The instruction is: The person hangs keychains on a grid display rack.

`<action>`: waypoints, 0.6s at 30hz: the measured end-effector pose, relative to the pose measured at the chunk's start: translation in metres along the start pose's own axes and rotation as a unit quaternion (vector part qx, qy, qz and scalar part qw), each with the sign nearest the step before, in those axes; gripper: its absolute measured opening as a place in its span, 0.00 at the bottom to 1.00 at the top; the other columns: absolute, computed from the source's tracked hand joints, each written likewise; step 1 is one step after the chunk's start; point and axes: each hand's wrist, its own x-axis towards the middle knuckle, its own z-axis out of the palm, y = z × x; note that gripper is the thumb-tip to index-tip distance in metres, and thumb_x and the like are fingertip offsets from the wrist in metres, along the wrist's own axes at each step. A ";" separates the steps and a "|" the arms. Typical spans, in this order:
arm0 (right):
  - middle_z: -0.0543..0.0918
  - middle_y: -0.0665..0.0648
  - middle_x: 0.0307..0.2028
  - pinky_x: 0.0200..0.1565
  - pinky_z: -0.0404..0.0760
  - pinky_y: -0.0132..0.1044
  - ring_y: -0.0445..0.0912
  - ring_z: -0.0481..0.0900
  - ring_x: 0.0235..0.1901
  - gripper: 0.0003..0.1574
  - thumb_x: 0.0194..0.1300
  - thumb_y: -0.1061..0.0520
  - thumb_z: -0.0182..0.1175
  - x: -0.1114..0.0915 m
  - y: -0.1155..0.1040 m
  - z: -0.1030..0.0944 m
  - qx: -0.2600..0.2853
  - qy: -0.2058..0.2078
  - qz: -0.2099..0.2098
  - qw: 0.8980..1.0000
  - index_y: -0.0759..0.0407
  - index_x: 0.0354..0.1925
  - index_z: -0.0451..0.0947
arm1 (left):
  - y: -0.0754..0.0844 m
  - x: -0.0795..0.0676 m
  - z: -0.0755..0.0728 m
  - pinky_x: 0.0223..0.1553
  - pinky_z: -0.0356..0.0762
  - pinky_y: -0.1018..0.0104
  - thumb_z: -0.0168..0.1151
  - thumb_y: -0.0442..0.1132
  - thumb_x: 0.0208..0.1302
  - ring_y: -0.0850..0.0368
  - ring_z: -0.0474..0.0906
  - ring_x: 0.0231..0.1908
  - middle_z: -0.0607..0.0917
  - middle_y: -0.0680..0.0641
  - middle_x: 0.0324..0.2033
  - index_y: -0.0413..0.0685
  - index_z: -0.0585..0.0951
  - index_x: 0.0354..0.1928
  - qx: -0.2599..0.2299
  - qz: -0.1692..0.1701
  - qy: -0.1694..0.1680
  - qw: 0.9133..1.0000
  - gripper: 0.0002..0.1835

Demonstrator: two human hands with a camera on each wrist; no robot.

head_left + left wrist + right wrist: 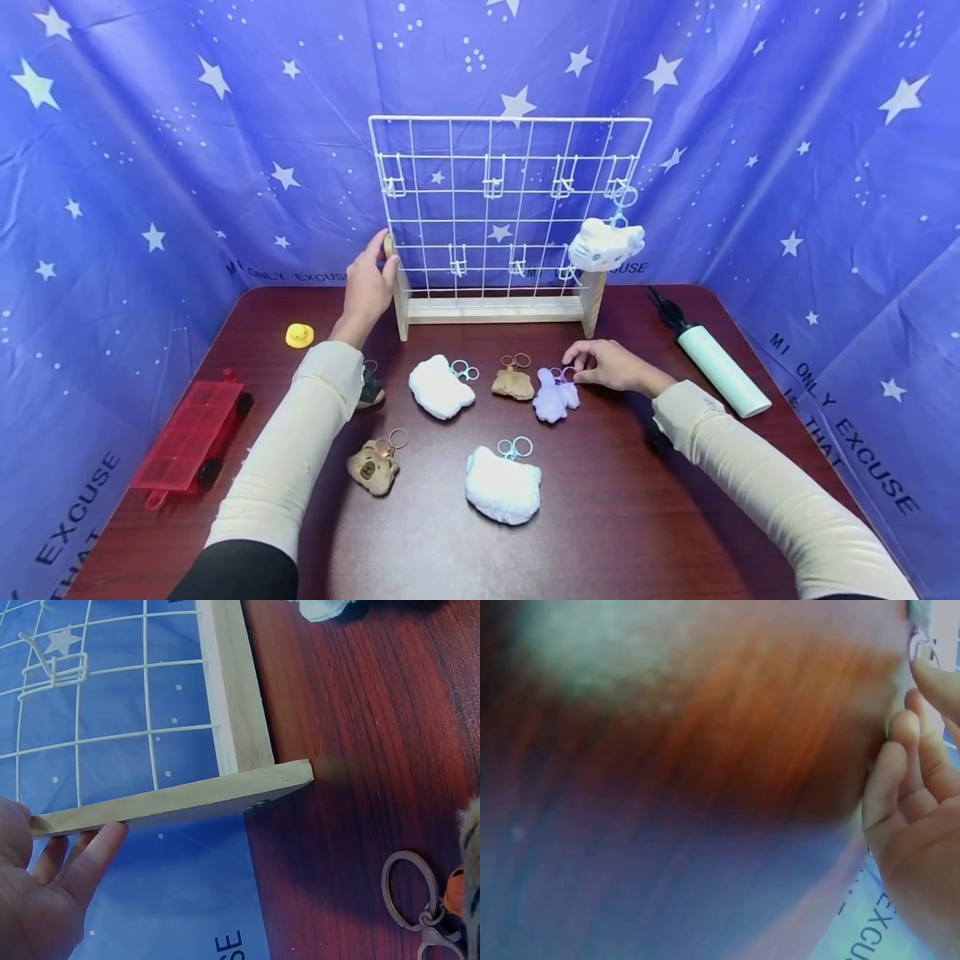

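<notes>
In the head view, my left hand (367, 292) grips the left wooden upright of a white wire grid rack (495, 311). The left wrist view shows thumb and fingers on either side of that upright (187, 796). My right hand (617, 367) pinches the ring of a purple plush keychain (553, 402) at the table, right of a brown plush keychain (513, 384). From the rack's upper right hook hangs a white cat plush keychain (603, 247). The right wrist view is mostly blurred, with the right hand (922, 802) at its edge.
Two white plush keychains (441, 388) (502, 487) and a brown bear keychain (372, 468) lie in front. A dark plush (371, 388) is partly behind the left sleeve. A red trolley (191, 433) and yellow duck (299, 335) stand left; a pale green cylinder (723, 371) lies right.
</notes>
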 end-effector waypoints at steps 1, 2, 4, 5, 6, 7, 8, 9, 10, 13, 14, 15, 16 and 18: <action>0.83 0.46 0.30 0.41 0.77 0.34 0.39 0.78 0.32 0.15 0.60 0.64 0.71 0.000 0.000 -0.001 -0.001 -0.003 0.000 1.000 0.51 0.45 0.83 | 0.000 0.000 0.000 0.64 0.74 0.46 0.57 0.42 0.75 0.40 0.78 0.61 0.83 0.36 0.58 0.54 0.67 0.76 0.000 0.000 0.000 1.000 0.29; 0.83 0.45 0.29 0.41 0.77 0.34 0.39 0.78 0.33 0.15 0.61 0.64 0.70 0.000 0.000 -0.003 -0.003 -0.006 -0.001 1.000 0.51 0.45 0.84 | 0.000 0.000 0.001 0.64 0.74 0.46 0.57 0.42 0.75 0.40 0.78 0.61 0.83 0.36 0.58 0.55 0.67 0.76 0.001 0.000 0.001 1.000 0.29; 0.84 0.44 0.29 0.41 0.77 0.33 0.39 0.78 0.32 0.14 0.62 0.64 0.69 -0.001 -0.001 -0.005 -0.002 -0.009 -0.001 1.000 0.52 0.46 0.85 | 0.000 0.001 0.001 0.64 0.74 0.46 0.58 0.42 0.75 0.40 0.78 0.61 0.83 0.36 0.59 0.55 0.67 0.76 0.003 0.001 0.001 1.000 0.29; 0.84 0.44 0.29 0.39 0.77 0.32 0.38 0.77 0.32 0.14 0.63 0.63 0.68 -0.001 -0.002 -0.006 0.000 -0.011 -0.003 1.000 0.52 0.47 0.85 | 0.000 0.001 0.001 0.64 0.74 0.45 0.57 0.41 0.75 0.40 0.78 0.61 0.83 0.36 0.59 0.55 0.67 0.76 0.003 0.001 0.001 1.000 0.29; 0.84 0.44 0.29 0.38 0.76 0.32 0.38 0.77 0.32 0.14 0.63 0.63 0.68 -0.001 -0.002 -0.007 0.003 -0.012 -0.004 1.000 0.53 0.47 0.86 | 0.000 0.001 0.001 0.64 0.74 0.45 0.57 0.41 0.75 0.39 0.78 0.61 0.83 0.35 0.58 0.55 0.67 0.76 0.003 0.002 0.001 1.000 0.29; 0.84 0.44 0.29 0.38 0.75 0.31 0.38 0.77 0.31 0.14 0.64 0.64 0.68 -0.001 -0.003 -0.008 0.005 -0.012 -0.006 1.000 0.53 0.47 0.86 | 0.000 0.001 0.001 0.64 0.74 0.45 0.57 0.41 0.75 0.39 0.78 0.61 0.83 0.35 0.58 0.55 0.67 0.76 0.004 0.003 0.000 1.000 0.29; 0.85 0.45 0.29 0.37 0.75 0.31 0.38 0.76 0.31 0.13 0.64 0.63 0.67 -0.001 -0.003 -0.009 0.005 -0.012 -0.010 1.000 0.54 0.48 0.86 | 0.000 0.001 0.001 0.64 0.74 0.45 0.57 0.41 0.75 0.39 0.78 0.61 0.83 0.35 0.58 0.55 0.67 0.76 0.004 0.004 0.000 1.000 0.29; 0.85 0.46 0.30 0.37 0.74 0.30 0.38 0.76 0.31 0.13 0.64 0.63 0.67 -0.001 -0.003 -0.010 0.005 -0.011 -0.014 1.000 0.54 0.48 0.87 | -0.001 0.001 0.001 0.64 0.74 0.45 0.57 0.41 0.75 0.39 0.78 0.61 0.83 0.35 0.58 0.55 0.67 0.76 0.004 0.004 0.000 1.000 0.29; 0.86 0.46 0.31 0.38 0.74 0.30 0.38 0.77 0.32 0.14 0.65 0.63 0.67 -0.001 -0.004 -0.012 0.004 -0.010 -0.019 1.000 0.54 0.49 0.87 | -0.001 0.001 0.001 0.64 0.74 0.45 0.57 0.41 0.75 0.39 0.78 0.61 0.83 0.35 0.58 0.54 0.67 0.76 0.004 0.004 0.000 1.000 0.29; 0.90 0.49 0.36 0.41 0.78 0.33 0.38 0.80 0.35 0.13 0.66 0.61 0.67 0.000 -0.005 -0.015 -0.004 -0.003 -0.032 0.999 0.54 0.50 0.88 | -0.001 0.000 0.001 0.65 0.74 0.45 0.57 0.41 0.75 0.39 0.78 0.61 0.83 0.35 0.58 0.54 0.67 0.76 0.005 0.005 0.002 1.000 0.29; 0.91 0.49 0.38 0.44 0.79 0.35 0.38 0.81 0.37 0.13 0.67 0.60 0.67 0.000 -0.006 -0.016 -0.007 0.001 -0.034 0.999 0.54 0.50 0.88 | -0.001 0.001 0.001 0.65 0.74 0.45 0.57 0.41 0.75 0.39 0.78 0.62 0.83 0.36 0.58 0.55 0.67 0.76 0.005 0.005 0.002 1.000 0.29; 0.91 0.50 0.40 0.46 0.80 0.37 0.38 0.82 0.39 0.13 0.67 0.59 0.67 0.000 -0.007 -0.017 -0.007 0.003 -0.034 0.999 0.53 0.50 0.88 | -0.001 0.001 0.001 0.65 0.74 0.45 0.57 0.41 0.75 0.39 0.78 0.61 0.83 0.36 0.58 0.54 0.67 0.76 0.005 0.005 0.002 1.000 0.29; 0.92 0.50 0.42 0.48 0.82 0.39 0.39 0.84 0.42 0.13 0.67 0.59 0.67 0.000 -0.008 -0.018 -0.008 0.006 -0.036 0.999 0.53 0.50 0.88 | -0.001 0.001 0.001 0.65 0.74 0.45 0.57 0.41 0.75 0.39 0.78 0.61 0.83 0.36 0.58 0.54 0.67 0.76 0.004 0.005 0.001 1.000 0.29; 0.92 0.51 0.43 0.50 0.83 0.42 0.40 0.86 0.45 0.13 0.67 0.58 0.67 0.000 -0.010 -0.020 -0.008 0.009 -0.038 0.999 0.54 0.50 0.89 | -0.001 0.001 0.001 0.64 0.74 0.45 0.57 0.41 0.75 0.39 0.78 0.61 0.83 0.36 0.58 0.55 0.67 0.76 0.004 0.005 0.000 1.000 0.29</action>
